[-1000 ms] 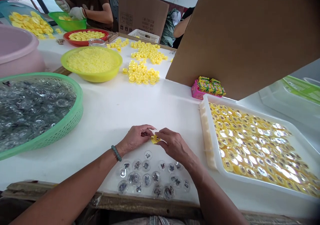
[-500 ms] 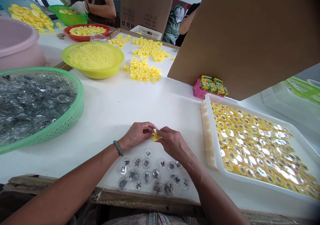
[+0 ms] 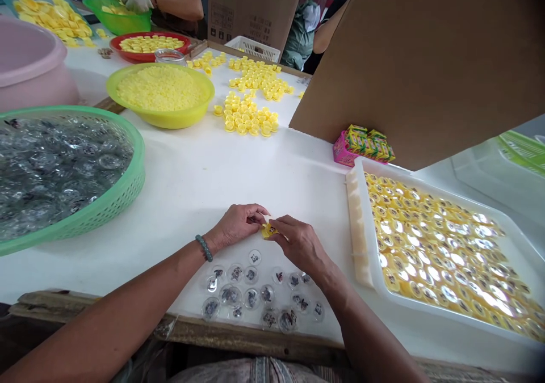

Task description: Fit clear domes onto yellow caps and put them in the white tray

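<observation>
Jointly | left hand (image 3: 237,224), right hand (image 3: 301,242) pinch yellow piece (image 3: 268,231) | tray rim (image 3: 369,224) apart

Beyond the left hand (image 3: 234,225) and right hand (image 3: 300,244), a hand could pass over white tabletop (image 3: 204,173), bounded left by a round, pale-green, perforated plastic basket (image 3: 121,204) and right by a long, white plastic tray (image 3: 361,235). Ahead, clustered small yellow plastic pieces (image 3: 247,116), a round yellow plastic bowl (image 3: 170,120) and, at right, a slanting brown cardboard sheet (image 3: 400,59) stand in the way. Clear, dark-printed round discs (image 3: 251,298) crowd the near edge.
</observation>
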`<action>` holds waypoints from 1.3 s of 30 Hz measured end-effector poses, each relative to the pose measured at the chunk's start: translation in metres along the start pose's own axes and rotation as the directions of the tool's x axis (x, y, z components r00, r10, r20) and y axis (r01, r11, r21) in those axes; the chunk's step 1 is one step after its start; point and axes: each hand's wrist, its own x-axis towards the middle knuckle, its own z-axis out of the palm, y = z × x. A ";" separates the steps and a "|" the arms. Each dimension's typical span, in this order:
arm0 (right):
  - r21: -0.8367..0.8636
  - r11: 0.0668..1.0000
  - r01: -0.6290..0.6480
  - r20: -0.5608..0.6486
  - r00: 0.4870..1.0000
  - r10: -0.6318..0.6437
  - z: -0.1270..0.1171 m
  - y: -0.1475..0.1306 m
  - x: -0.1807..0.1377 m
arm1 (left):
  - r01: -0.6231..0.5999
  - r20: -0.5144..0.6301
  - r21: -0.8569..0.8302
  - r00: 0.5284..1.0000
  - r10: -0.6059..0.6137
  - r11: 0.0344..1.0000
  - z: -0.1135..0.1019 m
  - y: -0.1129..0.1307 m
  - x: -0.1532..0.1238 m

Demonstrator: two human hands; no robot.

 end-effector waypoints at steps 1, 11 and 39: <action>-0.003 1.000 0.025 0.010 1.000 -0.025 -0.001 0.001 0.000 | 0.000 0.008 -0.005 1.000 0.000 1.000 0.000 0.000 0.000; -0.127 0.988 0.094 0.144 0.987 -0.075 -0.008 0.000 0.009 | 0.068 0.030 -0.014 0.997 -0.068 0.998 0.000 0.006 0.003; -0.091 0.989 -0.120 0.029 0.992 0.123 -0.010 -0.011 -0.021 | 0.525 0.059 -0.205 0.849 -0.525 0.826 0.020 0.018 -0.002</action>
